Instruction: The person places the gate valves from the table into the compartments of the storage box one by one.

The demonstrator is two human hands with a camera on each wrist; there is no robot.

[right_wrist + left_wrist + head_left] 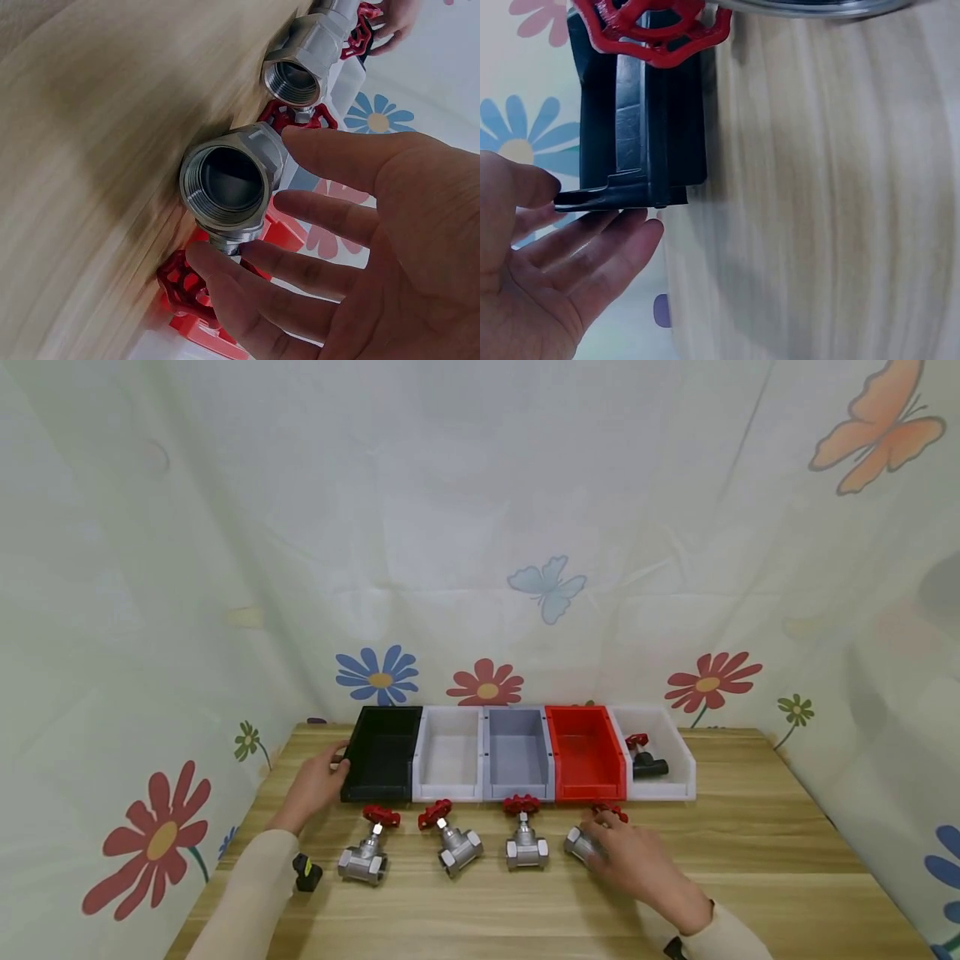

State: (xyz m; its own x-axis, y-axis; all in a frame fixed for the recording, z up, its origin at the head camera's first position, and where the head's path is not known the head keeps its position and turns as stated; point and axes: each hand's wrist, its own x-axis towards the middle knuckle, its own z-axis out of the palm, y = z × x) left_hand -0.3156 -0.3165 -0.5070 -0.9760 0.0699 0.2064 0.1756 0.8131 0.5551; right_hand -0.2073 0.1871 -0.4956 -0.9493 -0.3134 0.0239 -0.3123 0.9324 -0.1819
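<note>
My left hand [318, 785] is at the left side of the black bin [622, 127], its thumb at the rim and its fingers along the outer wall, pinching it. My right hand [633, 860] grips a steel valve with a red handwheel [232, 180]: thumb and index finger meet the body, other fingertips sit by the neck and wheel. That valve is partly covered by the hand in the head view. Three similar valves lie to its left: one in the middle [527, 847], one tilted [459, 847] and one nearest the left hand [363, 860].
Right of the black bin stand a white bin [448, 793], a grey bin [519, 792], a red bin [590, 792] and another white bin [678, 791]. That last one holds a black valve with a red wheel [648, 766]. A patterned curtain [450, 527] hangs behind the wooden table [787, 860].
</note>
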